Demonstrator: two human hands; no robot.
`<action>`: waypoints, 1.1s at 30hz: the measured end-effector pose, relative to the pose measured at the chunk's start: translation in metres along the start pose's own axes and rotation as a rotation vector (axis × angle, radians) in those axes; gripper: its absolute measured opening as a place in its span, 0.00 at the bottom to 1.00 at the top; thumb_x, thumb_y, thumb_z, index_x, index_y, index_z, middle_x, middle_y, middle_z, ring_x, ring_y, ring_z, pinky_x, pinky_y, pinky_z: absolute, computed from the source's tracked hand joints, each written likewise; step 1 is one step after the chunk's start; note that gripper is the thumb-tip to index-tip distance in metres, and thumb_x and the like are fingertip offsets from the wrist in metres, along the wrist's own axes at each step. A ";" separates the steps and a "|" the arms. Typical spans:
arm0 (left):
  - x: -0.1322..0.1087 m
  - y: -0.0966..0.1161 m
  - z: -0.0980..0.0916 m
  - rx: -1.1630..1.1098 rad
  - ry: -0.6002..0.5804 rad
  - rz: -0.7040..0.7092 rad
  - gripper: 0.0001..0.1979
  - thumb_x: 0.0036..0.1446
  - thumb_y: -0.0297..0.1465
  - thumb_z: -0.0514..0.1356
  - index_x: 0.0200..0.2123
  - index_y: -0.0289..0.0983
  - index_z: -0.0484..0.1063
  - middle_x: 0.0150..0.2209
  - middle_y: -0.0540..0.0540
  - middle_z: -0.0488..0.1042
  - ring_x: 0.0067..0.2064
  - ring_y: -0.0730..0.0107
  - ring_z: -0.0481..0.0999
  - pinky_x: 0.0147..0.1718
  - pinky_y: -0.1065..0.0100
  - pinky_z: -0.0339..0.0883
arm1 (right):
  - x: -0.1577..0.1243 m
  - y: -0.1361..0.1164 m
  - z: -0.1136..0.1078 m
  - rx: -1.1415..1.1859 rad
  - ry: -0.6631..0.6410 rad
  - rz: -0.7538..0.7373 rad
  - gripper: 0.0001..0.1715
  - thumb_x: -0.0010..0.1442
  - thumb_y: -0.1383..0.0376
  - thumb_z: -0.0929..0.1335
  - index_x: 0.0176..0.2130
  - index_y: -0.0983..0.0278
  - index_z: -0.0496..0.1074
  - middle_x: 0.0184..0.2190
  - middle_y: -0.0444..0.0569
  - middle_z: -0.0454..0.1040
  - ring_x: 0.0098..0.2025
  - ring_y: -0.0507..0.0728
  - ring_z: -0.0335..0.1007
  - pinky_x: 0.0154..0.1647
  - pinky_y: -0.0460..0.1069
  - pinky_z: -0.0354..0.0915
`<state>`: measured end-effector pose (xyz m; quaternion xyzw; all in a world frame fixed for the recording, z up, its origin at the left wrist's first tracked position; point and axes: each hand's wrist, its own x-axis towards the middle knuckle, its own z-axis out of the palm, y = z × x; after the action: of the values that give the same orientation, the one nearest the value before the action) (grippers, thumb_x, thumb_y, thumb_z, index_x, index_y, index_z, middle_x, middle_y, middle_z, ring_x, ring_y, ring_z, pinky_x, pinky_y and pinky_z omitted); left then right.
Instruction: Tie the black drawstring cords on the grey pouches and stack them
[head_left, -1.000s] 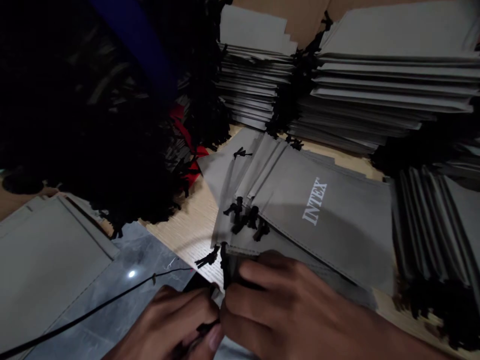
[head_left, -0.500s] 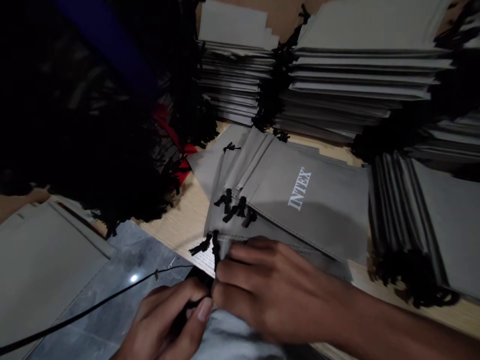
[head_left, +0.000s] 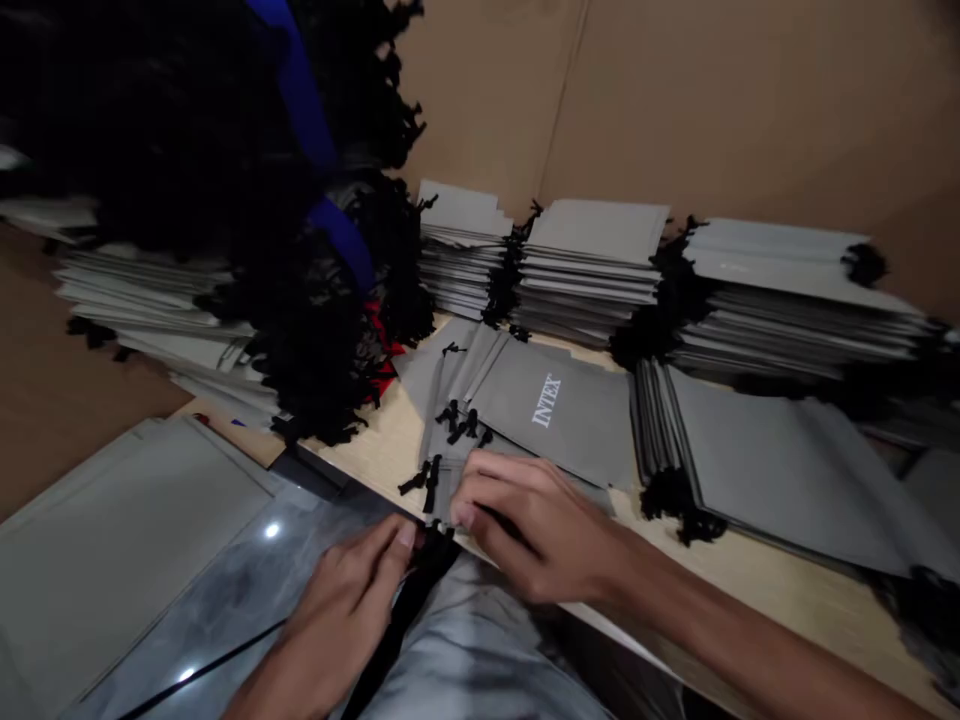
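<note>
- Well left of the left grip, a stack of flat grey drawstring pouches [head_left: 142, 290] lies with cords bunched at one end; nearer the grip, a grey fabric panel [head_left: 127, 550] lies on a glossy grey surface [head_left: 247, 580]
- Ahead of the left grip, a dense heap of black drawcords [head_left: 315, 330] rises, with a blue strap [head_left: 341, 240] and a bit of red material [head_left: 379, 375] among it
- The left grip [head_left: 345, 600] is partly curled, its thumb raised beside a black cord [head_left: 401, 625]; whether it clenches that cord, I cannot tell
- The right grip [head_left: 536, 530] is curled over the corded end of a grey pouch [head_left: 450, 490], apparently grasping it at the edge of the light wood tabletop [head_left: 367, 480]
- That pouch looks light, soft and limp, so the flat body or the gathered end beside the cord seems the surest place to take hold
- Just beyond the right grip, a pouch printed INTEX [head_left: 551, 425] overlaps others, their knotted cords [head_left: 457, 425] lying together; behind them stand tall pouch stacks [head_left: 592, 280] against a cardboard wall [head_left: 675, 100]
- Right of the right grip, a fanned pile of pouches [head_left: 787, 470] lies flat, looking empty, though their insides do not show
</note>
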<state>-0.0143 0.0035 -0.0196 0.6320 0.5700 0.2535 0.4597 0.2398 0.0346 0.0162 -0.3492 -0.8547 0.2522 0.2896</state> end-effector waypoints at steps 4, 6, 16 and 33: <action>0.007 -0.004 0.010 -0.192 -0.154 -0.243 0.34 0.70 0.64 0.52 0.40 0.39 0.78 0.19 0.52 0.73 0.15 0.70 0.67 0.14 0.74 0.59 | -0.012 -0.015 -0.005 -0.149 -0.018 0.032 0.12 0.73 0.69 0.65 0.50 0.60 0.77 0.50 0.50 0.76 0.51 0.60 0.71 0.49 0.53 0.68; 0.008 -0.003 0.013 -0.337 -0.193 -0.244 0.36 0.65 0.66 0.57 0.41 0.37 0.77 0.23 0.50 0.76 0.18 0.69 0.72 0.13 0.75 0.61 | -0.017 -0.021 -0.004 -0.238 -0.087 0.029 0.19 0.69 0.70 0.68 0.56 0.59 0.78 0.58 0.52 0.75 0.56 0.63 0.69 0.54 0.57 0.69; 0.006 -0.008 0.010 -0.547 -0.298 -0.234 0.32 0.59 0.63 0.69 0.39 0.36 0.78 0.23 0.54 0.73 0.16 0.81 0.65 0.09 0.84 0.53 | -0.038 -0.024 0.008 -0.303 -0.053 0.044 0.20 0.71 0.69 0.68 0.59 0.59 0.78 0.60 0.53 0.76 0.58 0.65 0.71 0.60 0.63 0.70; 0.003 -0.006 0.010 -0.910 -0.210 -0.500 0.29 0.41 0.43 0.86 0.35 0.35 0.77 0.22 0.60 0.66 0.16 0.89 0.54 0.12 0.85 0.52 | -0.039 -0.050 0.078 -0.153 0.495 0.360 0.07 0.70 0.71 0.71 0.44 0.60 0.79 0.59 0.53 0.77 0.62 0.67 0.69 0.62 0.65 0.72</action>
<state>-0.0085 0.0035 -0.0300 0.2353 0.4866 0.2931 0.7886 0.1877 -0.0432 -0.0200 -0.5663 -0.6992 0.1418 0.4127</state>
